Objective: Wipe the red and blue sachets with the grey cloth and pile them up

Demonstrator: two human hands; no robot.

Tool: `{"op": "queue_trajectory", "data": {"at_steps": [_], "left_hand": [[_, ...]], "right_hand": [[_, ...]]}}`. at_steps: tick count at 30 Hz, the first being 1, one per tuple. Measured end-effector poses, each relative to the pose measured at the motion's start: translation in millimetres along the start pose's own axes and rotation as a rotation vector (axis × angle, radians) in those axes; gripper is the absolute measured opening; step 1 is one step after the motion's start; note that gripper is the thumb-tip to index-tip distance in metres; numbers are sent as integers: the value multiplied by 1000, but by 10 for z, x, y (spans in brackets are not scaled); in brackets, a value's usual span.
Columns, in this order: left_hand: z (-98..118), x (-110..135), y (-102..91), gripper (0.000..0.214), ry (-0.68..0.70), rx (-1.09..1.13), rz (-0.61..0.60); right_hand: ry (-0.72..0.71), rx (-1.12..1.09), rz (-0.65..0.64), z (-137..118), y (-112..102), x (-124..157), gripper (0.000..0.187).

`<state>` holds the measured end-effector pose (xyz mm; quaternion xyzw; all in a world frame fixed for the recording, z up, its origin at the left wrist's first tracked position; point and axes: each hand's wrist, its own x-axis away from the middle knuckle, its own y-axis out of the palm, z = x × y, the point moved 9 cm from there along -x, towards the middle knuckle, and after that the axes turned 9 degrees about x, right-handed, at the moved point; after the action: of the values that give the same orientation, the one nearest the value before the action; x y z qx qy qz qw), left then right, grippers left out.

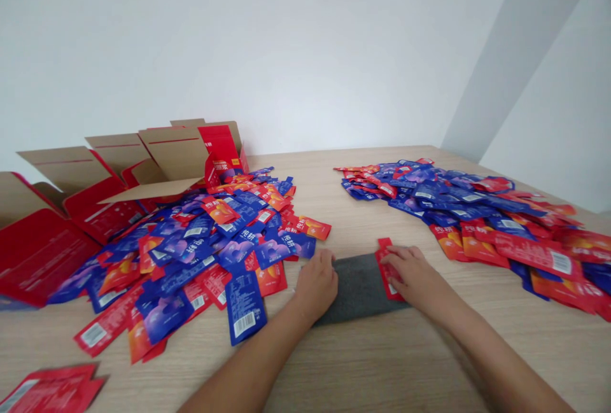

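Observation:
My left hand [316,286] rests on the left end of a dark grey cloth [359,286] lying on the wooden table [363,362]; its fingers are curled against the cloth's edge. On the cloth's right end, my right hand [411,273] lies with its fingers bent over a red sachet [384,259], pressing it down. A big heap of blue and red sachets [205,254] spreads just left of my left hand.
A second heap of sachets [482,216] covers the right side of the table. Open red cardboard boxes [143,171] stand at the back left against the white wall. A few red packets [48,387] lie at the front left edge.

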<state>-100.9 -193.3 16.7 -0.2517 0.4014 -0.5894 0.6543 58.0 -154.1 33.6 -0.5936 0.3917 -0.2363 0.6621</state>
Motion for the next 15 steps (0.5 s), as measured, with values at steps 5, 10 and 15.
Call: {"op": "queue_trajectory", "data": {"at_steps": [5,10,15], "left_hand": [[-38,-8,12,22,2,19,14],[-88,-18,22,25,-7,13,45],[-30,-13,21,24,11,-29,32]], "right_hand": [[-109,-193,117,-367,-214,27,51],[-195,-299,156,-803,-198,101,53],[-9,-70,130,-667,185,132,55]]}}
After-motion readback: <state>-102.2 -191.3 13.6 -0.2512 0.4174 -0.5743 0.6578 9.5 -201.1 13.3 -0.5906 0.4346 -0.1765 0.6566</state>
